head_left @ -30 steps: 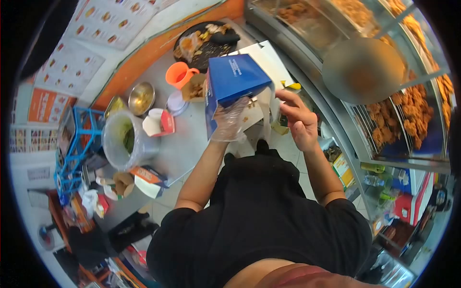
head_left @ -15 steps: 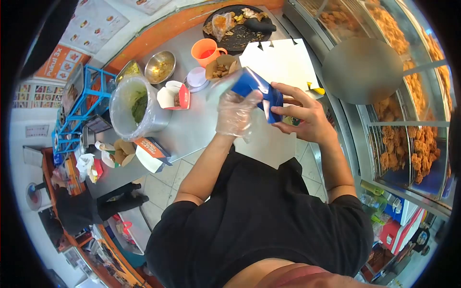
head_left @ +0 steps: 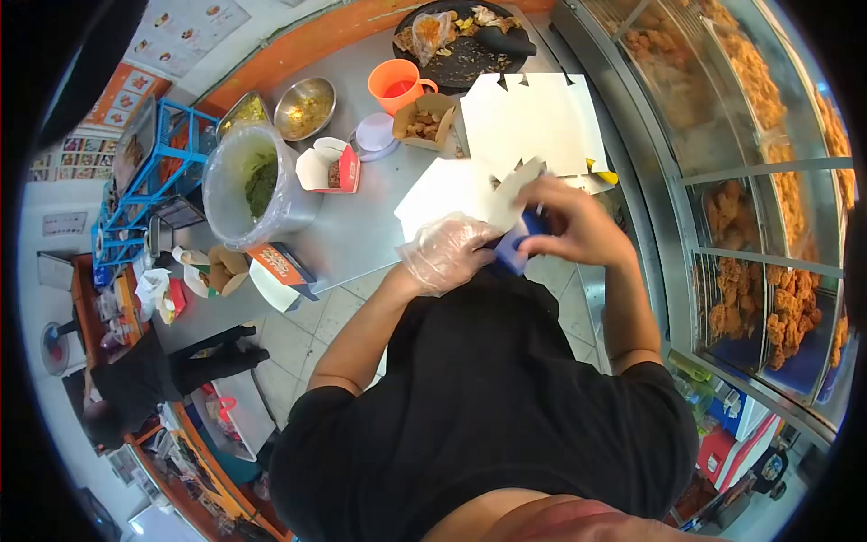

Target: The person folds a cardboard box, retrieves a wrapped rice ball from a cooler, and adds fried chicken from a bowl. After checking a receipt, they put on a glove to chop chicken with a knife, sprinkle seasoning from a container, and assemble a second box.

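My left hand [head_left: 452,253], in a clear plastic glove, is closed on the left side of a blue and white carton [head_left: 511,242] in front of my chest. Bare, my right hand [head_left: 578,221] grips the carton's right side with bent fingers. The carton is partly unfolded, with its white inside [head_left: 442,194] facing up over the steel counter and a blurred flap raised between the hands. Just beyond it lies a stack of flat white cartons [head_left: 524,122]. A brown box of fried pieces [head_left: 424,124] stands to the left of that stack.
On the steel counter [head_left: 348,244] are a lined tub of greens [head_left: 257,185], a metal bowl [head_left: 305,108], a red-white box [head_left: 330,167], an orange mug [head_left: 397,86] and a black tray [head_left: 461,68]. A fried-chicken cabinet [head_left: 722,244] stands right; a person [head_left: 135,384] is at lower left.
The blue carton has opened out, showing its white inside, and has come nearer my chest. My left hand moved slightly down; my right hand shifted on the carton. The person at lower left has moved.
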Demonstrator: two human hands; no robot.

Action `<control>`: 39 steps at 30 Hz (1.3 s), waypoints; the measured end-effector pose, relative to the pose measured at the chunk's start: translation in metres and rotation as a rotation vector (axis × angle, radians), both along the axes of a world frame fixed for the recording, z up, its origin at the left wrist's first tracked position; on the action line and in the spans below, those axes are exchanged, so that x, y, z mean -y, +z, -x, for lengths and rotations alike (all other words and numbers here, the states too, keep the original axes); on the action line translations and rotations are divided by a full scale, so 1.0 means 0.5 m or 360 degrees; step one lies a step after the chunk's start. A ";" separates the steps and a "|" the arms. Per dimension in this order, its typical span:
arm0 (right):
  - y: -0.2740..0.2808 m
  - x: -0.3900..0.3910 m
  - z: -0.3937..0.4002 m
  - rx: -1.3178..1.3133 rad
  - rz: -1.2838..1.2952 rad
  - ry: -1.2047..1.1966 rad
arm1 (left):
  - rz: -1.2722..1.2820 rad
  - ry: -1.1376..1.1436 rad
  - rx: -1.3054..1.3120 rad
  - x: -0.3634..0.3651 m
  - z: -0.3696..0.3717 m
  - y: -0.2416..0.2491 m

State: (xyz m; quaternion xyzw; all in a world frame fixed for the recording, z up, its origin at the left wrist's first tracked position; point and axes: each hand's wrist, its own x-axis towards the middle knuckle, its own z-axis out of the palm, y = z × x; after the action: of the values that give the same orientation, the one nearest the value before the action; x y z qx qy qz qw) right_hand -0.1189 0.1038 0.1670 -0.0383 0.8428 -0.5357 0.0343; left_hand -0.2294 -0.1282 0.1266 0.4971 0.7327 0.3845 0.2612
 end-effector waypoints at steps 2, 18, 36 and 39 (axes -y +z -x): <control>0.000 0.025 0.003 -0.0066 -0.0331 0.0148 | 0.0077 0.0083 0.0060 0.011 0.005 -0.011; -0.386 -0.249 0.162 -0.0031 -0.0747 -0.1244 | 0.0248 -0.0053 -0.0767 0.147 0.042 -0.137; -0.603 -0.361 0.182 0.0333 -0.1148 -0.2122 | 0.1592 0.0434 -0.1221 0.441 0.207 -0.320; -0.614 -0.355 0.181 0.0258 -0.1167 -0.2166 | 0.1408 0.0582 -0.1194 0.413 0.197 -0.308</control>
State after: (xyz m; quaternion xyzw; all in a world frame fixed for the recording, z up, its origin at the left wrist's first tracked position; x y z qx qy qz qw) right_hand -0.2095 0.2811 -0.1400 0.5407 0.7991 -0.1269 -0.2302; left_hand -0.3277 -0.3346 -0.0274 0.3090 0.9386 -0.1193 0.0967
